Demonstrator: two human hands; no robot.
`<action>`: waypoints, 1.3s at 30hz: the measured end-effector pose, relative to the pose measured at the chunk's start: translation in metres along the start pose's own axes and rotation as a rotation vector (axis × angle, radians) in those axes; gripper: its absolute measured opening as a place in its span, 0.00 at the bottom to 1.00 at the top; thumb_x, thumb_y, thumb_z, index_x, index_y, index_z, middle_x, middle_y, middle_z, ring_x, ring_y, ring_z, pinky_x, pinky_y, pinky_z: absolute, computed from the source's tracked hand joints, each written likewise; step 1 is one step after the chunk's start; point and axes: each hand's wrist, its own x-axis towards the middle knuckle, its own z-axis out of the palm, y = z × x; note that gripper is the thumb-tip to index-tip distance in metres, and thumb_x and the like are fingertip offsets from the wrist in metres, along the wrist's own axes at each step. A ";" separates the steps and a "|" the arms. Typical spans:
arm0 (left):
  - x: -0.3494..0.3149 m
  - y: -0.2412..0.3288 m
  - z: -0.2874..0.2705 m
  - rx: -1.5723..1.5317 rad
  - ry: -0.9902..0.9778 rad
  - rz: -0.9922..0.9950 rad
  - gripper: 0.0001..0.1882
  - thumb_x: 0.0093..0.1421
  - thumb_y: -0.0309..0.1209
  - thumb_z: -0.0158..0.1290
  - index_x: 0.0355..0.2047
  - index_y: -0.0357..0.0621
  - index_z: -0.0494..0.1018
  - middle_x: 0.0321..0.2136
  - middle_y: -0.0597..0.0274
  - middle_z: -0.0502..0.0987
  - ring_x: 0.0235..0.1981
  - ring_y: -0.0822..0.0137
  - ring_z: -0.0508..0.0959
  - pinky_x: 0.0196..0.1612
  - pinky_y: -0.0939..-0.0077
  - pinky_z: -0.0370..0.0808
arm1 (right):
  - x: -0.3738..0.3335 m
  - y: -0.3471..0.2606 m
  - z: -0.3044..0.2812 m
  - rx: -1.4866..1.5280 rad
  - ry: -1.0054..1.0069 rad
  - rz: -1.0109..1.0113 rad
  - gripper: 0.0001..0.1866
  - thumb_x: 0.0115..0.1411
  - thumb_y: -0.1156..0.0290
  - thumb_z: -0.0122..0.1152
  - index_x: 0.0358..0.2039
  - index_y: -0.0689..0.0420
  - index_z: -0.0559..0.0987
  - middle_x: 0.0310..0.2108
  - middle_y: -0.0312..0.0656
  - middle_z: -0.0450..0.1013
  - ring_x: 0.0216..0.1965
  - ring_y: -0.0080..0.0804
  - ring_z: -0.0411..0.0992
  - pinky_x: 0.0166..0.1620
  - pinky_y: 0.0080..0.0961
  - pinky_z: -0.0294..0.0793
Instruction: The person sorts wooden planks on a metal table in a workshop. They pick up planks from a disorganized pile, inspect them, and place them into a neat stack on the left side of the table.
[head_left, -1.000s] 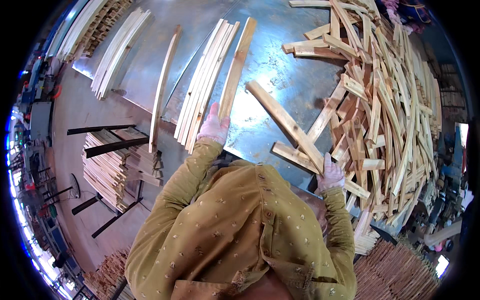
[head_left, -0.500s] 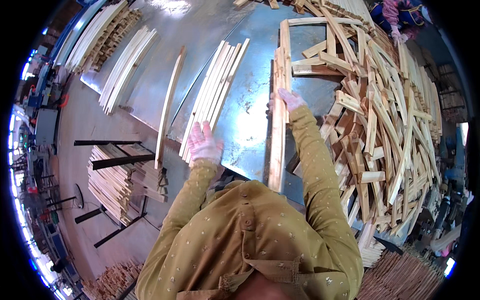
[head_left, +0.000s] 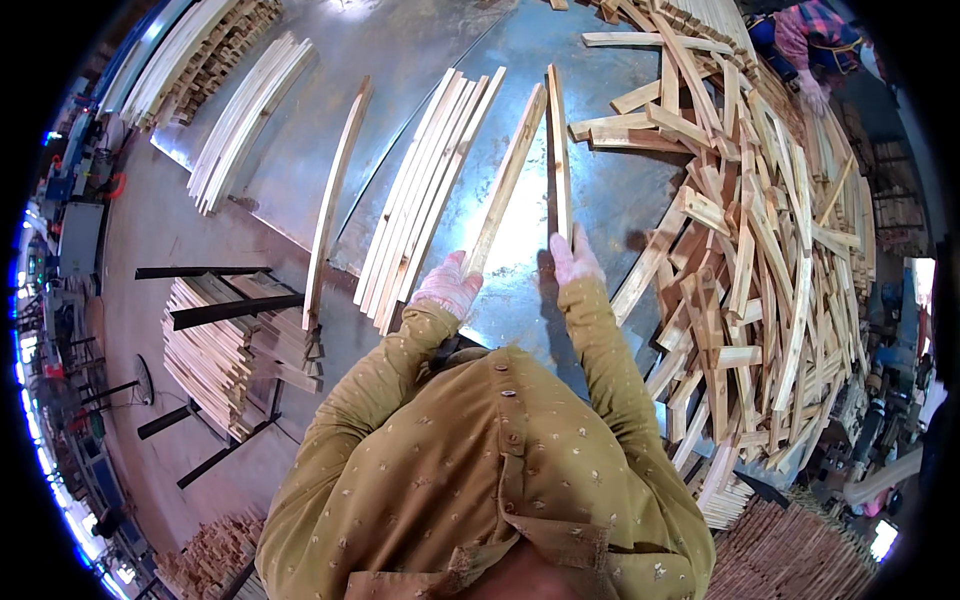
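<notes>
My left hand [head_left: 447, 288] is closed around the near end of a pale wooden strip [head_left: 508, 185], which slants away to the upper right over the metal table. A second wooden strip [head_left: 560, 150] has its near end in my right hand [head_left: 576, 260]; it points nearly straight away from me. The far ends of the two strips come close together, while their near ends stand apart. Just left of my left hand lies a row of several wooden strips [head_left: 425, 190], side by side on the table.
A big jumbled heap of wooden pieces [head_left: 745, 250] covers the right side. The metal table [head_left: 400, 50] carries a lone strip [head_left: 338, 190] and more bundles [head_left: 250, 115] leftward. Stacked wood rests on a black rack [head_left: 235, 312]. Another person's hand [head_left: 812, 92] shows at the far right.
My left hand has moved right from the row and taken hold of a strip. My right hand has come nearer to me; the strips it held together are now apart, one in each hand.
</notes>
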 end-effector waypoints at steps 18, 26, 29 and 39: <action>0.033 -0.031 0.006 0.808 0.521 0.139 0.40 0.56 0.43 0.53 0.67 0.45 0.54 0.67 0.44 0.53 0.69 0.44 0.50 0.68 0.44 0.44 | -0.052 -0.045 -0.035 -0.215 -0.136 0.210 0.53 0.51 0.54 0.70 0.69 0.58 0.51 0.60 0.60 0.62 0.61 0.55 0.63 0.62 0.41 0.63; 0.027 0.024 -0.038 0.649 0.384 -0.274 0.58 0.53 0.57 0.58 0.72 0.50 0.35 0.71 0.42 0.40 0.71 0.45 0.42 0.71 0.48 0.40 | -0.058 -0.019 -0.018 -0.003 -0.034 0.003 0.46 0.53 0.58 0.68 0.66 0.62 0.56 0.56 0.59 0.67 0.57 0.53 0.67 0.60 0.39 0.66; 0.029 0.021 -0.070 0.414 0.136 -0.335 0.59 0.52 0.57 0.60 0.71 0.48 0.35 0.71 0.41 0.39 0.71 0.44 0.44 0.71 0.52 0.44 | -0.050 -0.001 0.011 0.425 -0.208 0.158 0.44 0.57 0.59 0.64 0.67 0.63 0.54 0.56 0.60 0.67 0.56 0.51 0.68 0.60 0.35 0.65; 0.024 0.010 -0.052 0.513 0.180 -0.169 0.59 0.49 0.53 0.61 0.71 0.45 0.38 0.68 0.31 0.41 0.69 0.38 0.48 0.68 0.48 0.50 | -0.027 -0.054 0.111 1.197 -0.713 0.612 0.14 0.60 0.68 0.55 0.38 0.67 0.71 0.25 0.40 0.67 0.23 0.32 0.69 0.29 0.30 0.76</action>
